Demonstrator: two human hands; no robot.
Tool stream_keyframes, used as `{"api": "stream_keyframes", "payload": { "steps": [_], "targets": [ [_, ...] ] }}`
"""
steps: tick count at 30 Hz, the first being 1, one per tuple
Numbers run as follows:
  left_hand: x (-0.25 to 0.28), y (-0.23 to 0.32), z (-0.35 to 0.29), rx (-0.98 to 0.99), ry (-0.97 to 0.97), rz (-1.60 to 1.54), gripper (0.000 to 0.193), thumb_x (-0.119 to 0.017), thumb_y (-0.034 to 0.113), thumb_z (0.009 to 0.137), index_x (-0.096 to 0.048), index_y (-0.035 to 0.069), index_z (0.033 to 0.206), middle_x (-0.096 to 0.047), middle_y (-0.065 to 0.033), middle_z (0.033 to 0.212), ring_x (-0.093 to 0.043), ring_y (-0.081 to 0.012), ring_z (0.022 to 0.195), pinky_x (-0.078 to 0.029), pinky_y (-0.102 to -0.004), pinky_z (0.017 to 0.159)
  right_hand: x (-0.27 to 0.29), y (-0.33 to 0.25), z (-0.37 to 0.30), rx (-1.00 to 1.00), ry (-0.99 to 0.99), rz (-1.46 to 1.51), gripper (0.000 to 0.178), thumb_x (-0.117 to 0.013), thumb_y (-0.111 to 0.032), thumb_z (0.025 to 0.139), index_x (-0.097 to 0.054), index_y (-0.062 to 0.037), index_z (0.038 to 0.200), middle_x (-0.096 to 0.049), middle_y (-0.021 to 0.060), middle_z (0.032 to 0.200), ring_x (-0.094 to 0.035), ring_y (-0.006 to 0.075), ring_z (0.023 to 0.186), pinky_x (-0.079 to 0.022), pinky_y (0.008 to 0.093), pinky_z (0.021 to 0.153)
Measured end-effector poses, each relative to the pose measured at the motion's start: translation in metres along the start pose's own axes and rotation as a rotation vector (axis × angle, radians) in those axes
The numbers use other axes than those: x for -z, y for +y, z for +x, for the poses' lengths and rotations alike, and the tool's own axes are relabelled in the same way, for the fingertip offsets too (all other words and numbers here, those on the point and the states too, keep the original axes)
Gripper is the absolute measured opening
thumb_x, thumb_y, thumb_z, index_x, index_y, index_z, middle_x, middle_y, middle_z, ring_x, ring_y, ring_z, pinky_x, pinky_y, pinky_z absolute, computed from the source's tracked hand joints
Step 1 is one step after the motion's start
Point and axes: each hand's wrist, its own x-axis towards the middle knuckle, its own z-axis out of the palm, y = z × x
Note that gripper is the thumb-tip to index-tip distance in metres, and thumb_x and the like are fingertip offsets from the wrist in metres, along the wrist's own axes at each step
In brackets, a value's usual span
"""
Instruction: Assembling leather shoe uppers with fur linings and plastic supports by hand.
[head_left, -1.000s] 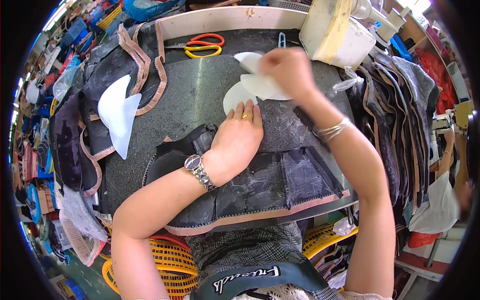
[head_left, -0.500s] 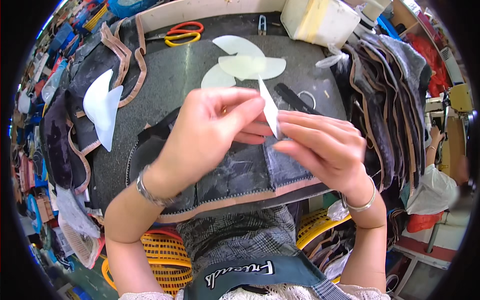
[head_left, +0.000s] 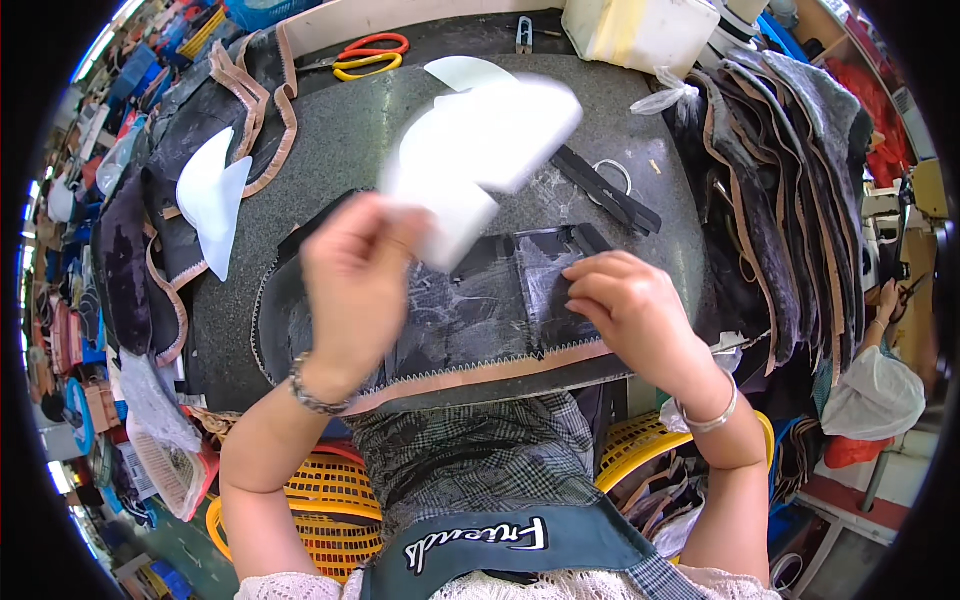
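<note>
White, motion-blurred sheet material [head_left: 460,215] is pinched in my left hand [head_left: 355,285] above the worktable. Its outline overlaps curved white pieces [head_left: 468,72] lying behind it, so I cannot tell how many pieces I hold. Under both hands lies a dark fabric panel [head_left: 450,330] with a zigzag-stitched edge and a pinkish-tan border strip [head_left: 480,373]. My right hand [head_left: 640,310] is just over the panel's right part, fingers curled together; whether anything is between them is hidden. Black straps [head_left: 610,192] and a pale ring [head_left: 622,170] lie beyond it.
Scissors with red and yellow handles [head_left: 368,58] and a small blue tool [head_left: 524,36] lie at the back. A white container [head_left: 640,38] stands back right. Stacked dark fabric pieces [head_left: 790,200] hang at right; more white pieces [head_left: 215,200] lie left. Yellow baskets [head_left: 325,500] sit below.
My hands have separated. The left has swung the white material flat and outward, over the pieces at the back; the right has let go of it and moved down to the panel.
</note>
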Motion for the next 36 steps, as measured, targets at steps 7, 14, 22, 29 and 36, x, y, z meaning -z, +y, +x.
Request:
{"api": "stream_keyframes", "payload": {
  "steps": [7,14,22,29,36],
  "targets": [
    [0.0,0.044,-0.03,0.297,-0.279,-0.01,0.025,-0.058,0.011,0.097,-0.06,-0.002,0.119,-0.064,-0.003,0.08,-0.061,-0.0067,0.066,-0.052,-0.0227,0.053,0.039,-0.023,0.004,-0.357,0.2,1.241,0.038,-0.065,-0.005,0.091,-0.055,0.0035,0.127,-0.068,0.0089,0.099,-0.065,0.0108,0.077,-0.056,0.025,0.068],
    [-0.017,0.009,-0.028,0.464,-0.397,0.049,0.024,-0.059,0.009,0.094,-0.059,0.005,0.118,-0.058,-0.0031,0.064,-0.053,-0.0075,0.043,-0.04,-0.0236,0.04,0.026,-0.018,0.006,-0.68,-0.126,0.823,0.021,-0.063,-0.002,0.09,-0.069,-0.0011,0.111,-0.059,-0.0033,0.064,-0.053,-0.0003,0.059,-0.044,0.0197,0.048],
    [-0.026,0.026,-0.032,-0.121,-0.574,1.015,0.055,-0.079,0.039,0.073,-0.065,0.002,0.111,-0.052,-0.022,0.126,-0.051,-0.0326,0.12,-0.046,-0.0396,0.089,0.028,-0.009,0.008,-0.182,-0.125,0.113,0.027,-0.075,-0.025,0.08,-0.075,-0.0035,0.096,-0.066,0.016,0.097,-0.062,0.0238,0.089,-0.051,0.0349,0.074],
    [-0.048,0.005,-0.067,-0.319,-0.541,0.805,0.085,-0.085,0.028,0.061,-0.047,-0.004,0.129,-0.047,-0.0221,0.134,-0.044,-0.0386,0.128,-0.035,-0.0479,0.105,0.007,-0.024,0.0,0.235,-0.315,-0.135,0.098,-0.083,-0.035,0.057,-0.041,0.0162,0.13,-0.05,0.029,0.133,-0.047,0.0408,0.128,-0.038,0.0434,0.109],
    [-0.054,0.008,-0.061,-0.5,-0.202,0.859,0.05,-0.066,-0.002,0.063,-0.059,-0.004,0.112,-0.067,-0.0166,0.108,-0.065,-0.0308,0.102,-0.047,-0.0441,0.097,-0.002,-0.05,0.004,0.122,0.028,-0.124,0.044,-0.068,-0.021,0.078,-0.055,0.0094,0.107,-0.064,0.0229,0.105,-0.065,0.0337,0.098,-0.053,0.0392,0.081]
  ]
}}
